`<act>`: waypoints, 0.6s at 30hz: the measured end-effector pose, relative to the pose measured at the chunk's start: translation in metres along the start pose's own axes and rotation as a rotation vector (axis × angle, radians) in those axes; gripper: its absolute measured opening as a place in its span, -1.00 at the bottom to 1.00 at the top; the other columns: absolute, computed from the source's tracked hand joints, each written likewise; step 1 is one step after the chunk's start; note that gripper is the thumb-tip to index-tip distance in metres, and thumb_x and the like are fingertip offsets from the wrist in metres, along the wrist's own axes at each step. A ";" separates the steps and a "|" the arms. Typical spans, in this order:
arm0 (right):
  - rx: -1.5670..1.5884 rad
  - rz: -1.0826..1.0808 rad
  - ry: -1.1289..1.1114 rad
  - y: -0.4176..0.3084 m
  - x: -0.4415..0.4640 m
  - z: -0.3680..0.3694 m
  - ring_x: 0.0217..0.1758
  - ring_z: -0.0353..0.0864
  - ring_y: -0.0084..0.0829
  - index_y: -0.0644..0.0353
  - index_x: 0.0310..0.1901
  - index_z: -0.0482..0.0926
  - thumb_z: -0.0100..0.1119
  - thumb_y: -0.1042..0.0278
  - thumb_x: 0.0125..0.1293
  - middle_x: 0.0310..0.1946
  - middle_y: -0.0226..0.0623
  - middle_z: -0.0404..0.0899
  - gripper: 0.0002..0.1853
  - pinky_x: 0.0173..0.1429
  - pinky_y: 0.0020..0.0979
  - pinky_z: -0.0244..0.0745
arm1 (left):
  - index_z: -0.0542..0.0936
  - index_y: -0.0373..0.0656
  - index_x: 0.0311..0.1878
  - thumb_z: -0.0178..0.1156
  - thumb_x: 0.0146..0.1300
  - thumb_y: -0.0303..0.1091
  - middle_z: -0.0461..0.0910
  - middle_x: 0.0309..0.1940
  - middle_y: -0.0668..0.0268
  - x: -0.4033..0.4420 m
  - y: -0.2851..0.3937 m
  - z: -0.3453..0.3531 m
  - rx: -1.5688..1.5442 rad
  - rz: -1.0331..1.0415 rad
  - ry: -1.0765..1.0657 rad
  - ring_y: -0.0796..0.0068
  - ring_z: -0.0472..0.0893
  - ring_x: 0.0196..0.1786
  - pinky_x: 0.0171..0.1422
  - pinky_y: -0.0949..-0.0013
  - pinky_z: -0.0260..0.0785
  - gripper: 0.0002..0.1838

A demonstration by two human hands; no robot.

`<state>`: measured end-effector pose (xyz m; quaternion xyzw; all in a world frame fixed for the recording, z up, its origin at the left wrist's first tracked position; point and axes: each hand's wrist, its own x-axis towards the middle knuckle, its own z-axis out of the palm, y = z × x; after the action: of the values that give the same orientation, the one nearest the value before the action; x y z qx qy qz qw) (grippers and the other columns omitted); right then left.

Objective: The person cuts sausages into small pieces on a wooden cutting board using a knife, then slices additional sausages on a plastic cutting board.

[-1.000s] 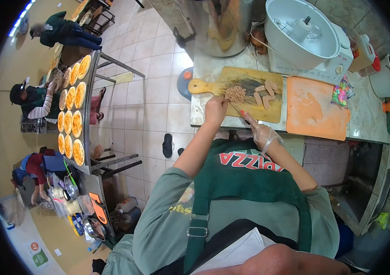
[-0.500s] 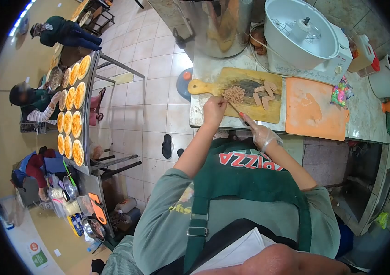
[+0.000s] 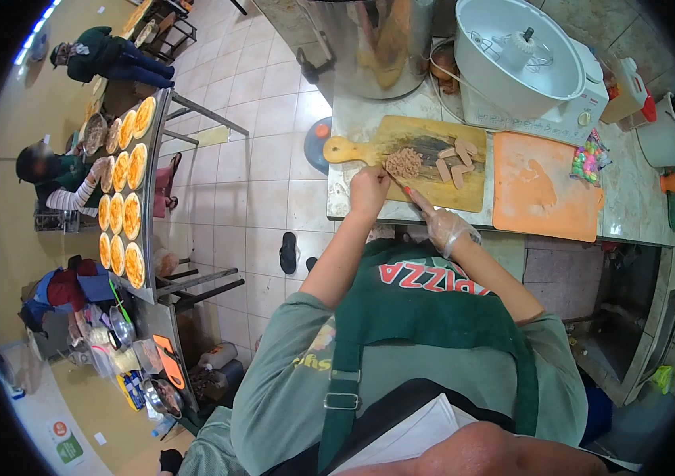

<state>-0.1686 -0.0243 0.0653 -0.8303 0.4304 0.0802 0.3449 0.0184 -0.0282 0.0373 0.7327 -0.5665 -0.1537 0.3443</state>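
A wooden cutting board (image 3: 464,194) lies on the counter, its handle toward the left. On it are a heap of chopped pinkish-brown pieces (image 3: 404,163) and several larger pieces (image 3: 458,174) to the right. My right hand (image 3: 444,226), in a clear plastic glove, is wrapped round the handle of a knife (image 3: 407,190). The blade points up and left, its tip beside the heap. My left hand (image 3: 370,190) is closed near the blade tip at the board's lower left edge; whatever its fingers pinch is too small to make out.
An orange cutting board (image 3: 548,186) is right of the wooden one. Behind stand a white mixer (image 3: 520,55) and a large metal container (image 3: 385,47). Left, co-workers stand by a table (image 3: 153,159) bearing several round topped doughs (image 3: 133,213). A bag of coloured items (image 3: 589,159) lies right.
My right hand has shifted slightly left with the knife. My left hand has barely moved. At the lower left, a co-worker has bent differently over the items there.
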 end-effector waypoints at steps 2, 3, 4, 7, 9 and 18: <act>-0.044 0.017 0.004 0.002 -0.010 -0.002 -0.42 0.52 0.01 -0.24 0.30 -0.28 0.06 0.35 0.09 -0.51 0.08 0.50 -0.14 -0.33 -0.12 0.38 | 0.57 -0.25 -0.53 0.15 -0.10 -0.42 0.52 -0.59 0.06 -0.001 -0.002 0.001 -0.021 0.005 0.030 0.13 0.53 -0.49 -0.39 0.27 0.36 -0.90; -0.044 0.015 0.003 0.004 -0.013 -0.003 -0.42 0.52 0.01 -0.24 0.30 -0.28 0.06 0.35 0.09 -0.51 0.08 0.50 -0.14 -0.33 -0.12 0.38 | 0.57 -0.25 -0.53 0.15 -0.10 -0.42 0.52 -0.60 0.06 -0.002 -0.003 0.001 -0.044 0.009 0.058 0.12 0.53 -0.51 -0.40 0.27 0.36 -0.90; -0.054 0.026 -0.006 0.006 -0.017 -0.004 -0.43 0.52 0.01 -0.24 0.30 -0.28 0.05 0.35 0.09 -0.52 0.08 0.50 -0.15 -0.34 -0.11 0.38 | 0.57 -0.25 -0.53 0.15 -0.10 -0.42 0.52 -0.60 0.06 -0.002 -0.003 0.001 -0.045 0.008 0.060 0.12 0.53 -0.51 -0.40 0.27 0.36 -0.90; -0.024 -0.015 0.040 0.018 -0.019 0.005 -0.44 0.52 0.01 -0.23 0.30 -0.27 0.03 0.36 0.09 -0.52 0.08 0.50 -0.17 -0.34 -0.10 0.37 | 0.57 -0.25 -0.52 0.15 -0.11 -0.43 0.51 -0.58 0.06 -0.002 -0.003 0.001 -0.038 -0.018 0.027 0.12 0.53 -0.48 -0.37 0.26 0.36 -0.90; 0.017 -0.070 0.096 0.016 -0.017 0.005 -0.44 0.52 0.01 -0.23 0.30 -0.27 0.03 0.37 0.09 -0.52 0.08 0.50 -0.17 -0.34 -0.10 0.37 | 0.56 -0.25 -0.53 0.14 -0.12 -0.44 0.51 -0.55 0.06 -0.003 -0.005 0.001 0.055 0.047 0.025 0.11 0.52 -0.45 -0.34 0.23 0.36 -0.91; 0.008 -0.027 0.004 -0.006 0.001 -0.006 -0.33 0.53 0.00 -0.22 0.30 -0.28 0.09 0.35 0.07 -0.44 0.04 0.53 -0.13 -0.25 -0.12 0.39 | 0.56 -0.25 -0.54 0.13 -0.14 -0.47 0.51 -0.57 0.07 -0.001 -0.004 0.004 0.061 0.088 0.038 0.10 0.52 -0.46 -0.35 0.23 0.36 -0.92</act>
<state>-0.1642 -0.0266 0.0720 -0.8348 0.4200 0.0722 0.3485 0.0188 -0.0280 0.0314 0.7201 -0.5959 -0.1073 0.3390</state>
